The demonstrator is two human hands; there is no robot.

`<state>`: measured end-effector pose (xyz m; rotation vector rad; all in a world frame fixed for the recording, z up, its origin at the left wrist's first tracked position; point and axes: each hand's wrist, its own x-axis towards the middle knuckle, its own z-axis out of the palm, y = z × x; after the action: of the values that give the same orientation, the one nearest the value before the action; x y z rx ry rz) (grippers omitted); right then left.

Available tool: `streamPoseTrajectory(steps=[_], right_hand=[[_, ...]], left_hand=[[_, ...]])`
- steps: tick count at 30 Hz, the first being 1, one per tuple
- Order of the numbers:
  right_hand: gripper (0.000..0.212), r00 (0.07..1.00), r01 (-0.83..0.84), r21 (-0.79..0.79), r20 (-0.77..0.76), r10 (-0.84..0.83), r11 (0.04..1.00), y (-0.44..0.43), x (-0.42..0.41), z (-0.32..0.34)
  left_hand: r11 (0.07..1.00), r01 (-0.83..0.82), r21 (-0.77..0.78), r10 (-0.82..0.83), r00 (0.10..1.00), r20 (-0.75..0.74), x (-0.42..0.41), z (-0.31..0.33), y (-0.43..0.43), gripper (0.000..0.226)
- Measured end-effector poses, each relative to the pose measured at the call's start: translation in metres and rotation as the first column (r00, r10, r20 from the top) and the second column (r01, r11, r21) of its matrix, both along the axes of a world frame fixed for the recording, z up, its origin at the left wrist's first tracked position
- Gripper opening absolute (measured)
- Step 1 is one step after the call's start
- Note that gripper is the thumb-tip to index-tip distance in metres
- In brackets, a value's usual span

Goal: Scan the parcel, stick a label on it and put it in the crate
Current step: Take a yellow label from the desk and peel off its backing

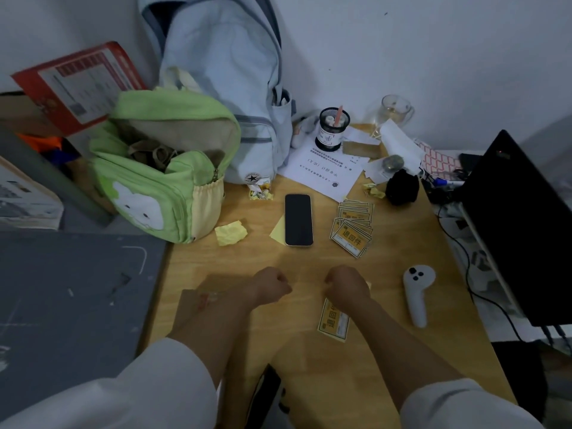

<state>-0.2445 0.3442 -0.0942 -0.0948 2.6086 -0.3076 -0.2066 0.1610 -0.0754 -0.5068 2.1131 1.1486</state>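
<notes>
A flat brown parcel (190, 308) with a red mark lies on the wooden table, partly covered by my left forearm. My left hand (272, 286) is curled into a fist above the table with nothing visible in it. Just to its right, my right hand (346, 286) is closed over the top end of a yellow label (333, 322), which trails back under my wrist. A stack of the same yellow labels (353, 230) is fanned out further back. A white handheld scanner (416, 294) lies to the right of my right hand. The dark phone (298, 219) lies face up ahead.
An open green backpack (161, 193) holding brown items stands at the left, with a pale blue backpack (229, 88) behind it. Crumpled yellow paper (230, 232), a pen cup (332, 128), papers, a glass and a black laptop (520, 218) crowd the back and right.
</notes>
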Motion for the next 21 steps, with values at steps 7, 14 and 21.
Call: streamPoseTrajectory(steps=[7,14,21], right_hand=[[0.022,0.978,-0.206,0.131,0.049,0.202,0.970,0.006,0.008,-0.001],[0.014,1.000,-0.007,-0.112,-0.020,0.005,0.994,-0.021,0.003,0.037],[0.011,0.985,0.105,-0.463,-0.075,-0.157,0.880,-0.060,0.010,0.082]], left_hand=[[0.997,-0.053,-0.061,0.053,0.999,-0.004,0.014,0.008,-0.029,0.032],[0.984,-0.100,-0.149,0.089,0.993,-0.082,0.027,0.028,-0.071,0.028],[0.986,-0.134,-0.104,0.107,0.966,-0.235,0.040,0.068,-0.090,0.033]])
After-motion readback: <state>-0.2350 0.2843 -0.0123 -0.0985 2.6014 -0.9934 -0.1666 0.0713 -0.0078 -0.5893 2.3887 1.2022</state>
